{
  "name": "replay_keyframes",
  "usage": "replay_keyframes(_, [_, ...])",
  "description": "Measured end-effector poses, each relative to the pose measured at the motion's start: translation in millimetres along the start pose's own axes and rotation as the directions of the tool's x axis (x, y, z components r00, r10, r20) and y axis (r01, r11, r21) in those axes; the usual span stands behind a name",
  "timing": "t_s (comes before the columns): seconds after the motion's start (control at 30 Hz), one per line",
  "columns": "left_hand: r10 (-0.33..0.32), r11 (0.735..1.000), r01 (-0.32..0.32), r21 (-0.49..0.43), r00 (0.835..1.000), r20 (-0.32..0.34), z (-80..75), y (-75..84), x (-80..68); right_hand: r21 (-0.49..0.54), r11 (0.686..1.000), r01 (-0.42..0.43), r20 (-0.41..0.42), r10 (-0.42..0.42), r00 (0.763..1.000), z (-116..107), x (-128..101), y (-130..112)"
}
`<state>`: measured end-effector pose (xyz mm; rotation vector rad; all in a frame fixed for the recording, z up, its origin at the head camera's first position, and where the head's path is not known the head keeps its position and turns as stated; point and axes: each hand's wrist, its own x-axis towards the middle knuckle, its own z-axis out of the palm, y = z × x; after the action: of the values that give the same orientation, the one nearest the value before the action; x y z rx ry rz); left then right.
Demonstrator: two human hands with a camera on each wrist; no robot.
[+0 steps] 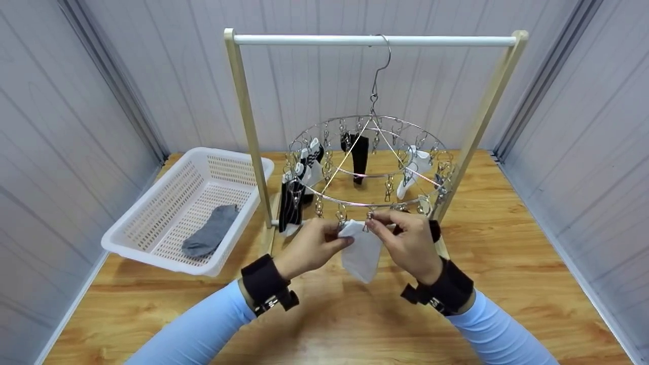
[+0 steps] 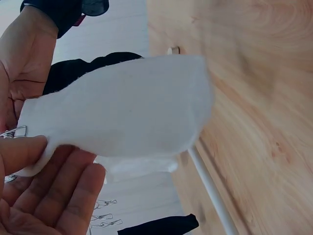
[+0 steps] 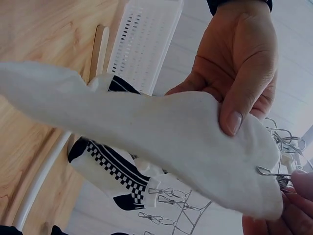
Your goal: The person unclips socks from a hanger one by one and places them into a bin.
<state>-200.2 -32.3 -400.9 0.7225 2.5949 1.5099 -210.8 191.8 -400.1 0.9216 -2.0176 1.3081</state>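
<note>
A white sock (image 1: 361,256) hangs at the near side of a round metal clip hanger (image 1: 350,204). My left hand (image 1: 315,247) pinches the sock's upper left edge between thumb and fingers. At the opposite upper corner my right hand (image 1: 409,247) pinches a wire clip (image 3: 269,172), whose loop overlaps the sock's fabric in the right wrist view. The sock (image 2: 122,105) spreads flat between both hands.
Striped black-and-white socks (image 1: 290,203), a black sock (image 1: 360,158) and another white sock (image 1: 415,170) hang around the ring. The hanger hooks over a rack's white bar (image 1: 314,40). Left stands a white basket (image 1: 144,215) with a grey sock (image 1: 212,232) inside.
</note>
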Motion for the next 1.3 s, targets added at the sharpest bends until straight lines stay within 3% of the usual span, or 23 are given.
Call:
replay_keyframes(0.3, [-0.049, 0.994, 0.041, 0.106, 0.996, 0.079, -3.1, -0.9, -2.0, 0.018, 1.0, 0.022, -0.026, -0.021, 0.999, 0.0, -0.3, -1.2])
replay_keyframes(0.6, [-0.025, 0.979, -0.004, 0.204, 0.99, 0.137, -20.5, 2.6, -9.7, -0.016, 1.0, 0.016, -0.015, -0.016, 1.0, -0.7, 0.0, -1.9])
replay_keyframes(1.0, [-0.066, 0.965, 0.019, 0.26, 0.983, 0.173, -77.4, 17.8, -25.7, 0.015, 1.0, 0.011, -0.033, -0.011, 0.999, -1.4, 0.0, -0.2])
replay_keyframes(1.3, [-0.062, 0.991, 0.047, 0.128, 0.991, 0.116, -133.5, 22.8, -36.9, 0.035, 0.999, 0.031, -0.031, -0.03, 0.999, -0.9, -0.7, -0.6])
